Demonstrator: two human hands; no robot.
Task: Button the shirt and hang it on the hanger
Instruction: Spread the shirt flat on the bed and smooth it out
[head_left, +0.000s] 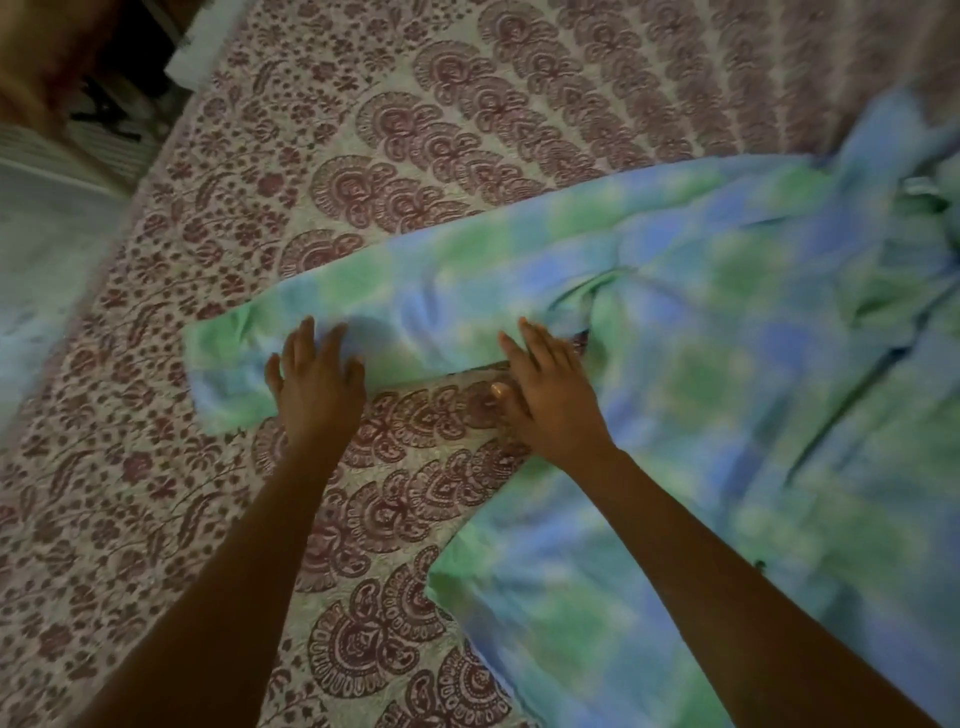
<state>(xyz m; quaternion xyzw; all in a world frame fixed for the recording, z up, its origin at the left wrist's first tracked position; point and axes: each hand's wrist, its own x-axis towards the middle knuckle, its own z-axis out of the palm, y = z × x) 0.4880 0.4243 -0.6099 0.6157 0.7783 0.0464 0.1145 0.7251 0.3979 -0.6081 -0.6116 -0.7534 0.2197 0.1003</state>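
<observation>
Down on the sleeve (415, 306), both hands lie flat and spread. The left hand (314, 387) presses near the cuff (223, 358), fingers straight and fanned, gripping nothing. The right hand (553, 402) sits where the sleeve meets the body of the shirt (727, 415), fingers (530, 338) extended over the cloth and thumb resting on the bedspread (415, 130) just below the sleeve's edge. Both forearms reach in from the bottom of the view, the right one crossing over the shirt's lower half.

That shirt, tie-dyed green and blue, is laid out across the right side of the bed, with this one sleeve stretched leftward. A dark line runs along its front on the right; whether any buttons are done up there, I cannot tell through the blur. Up at the far right the fabric is bunched and rumpled.

Underneath it all is a pale bedspread printed with maroon paisley and flower shapes. Off the bed's left edge there is pale floor (47, 249), and a white object (200, 52) sits at the top left corner, with dim, dark shapes beyond it.
</observation>
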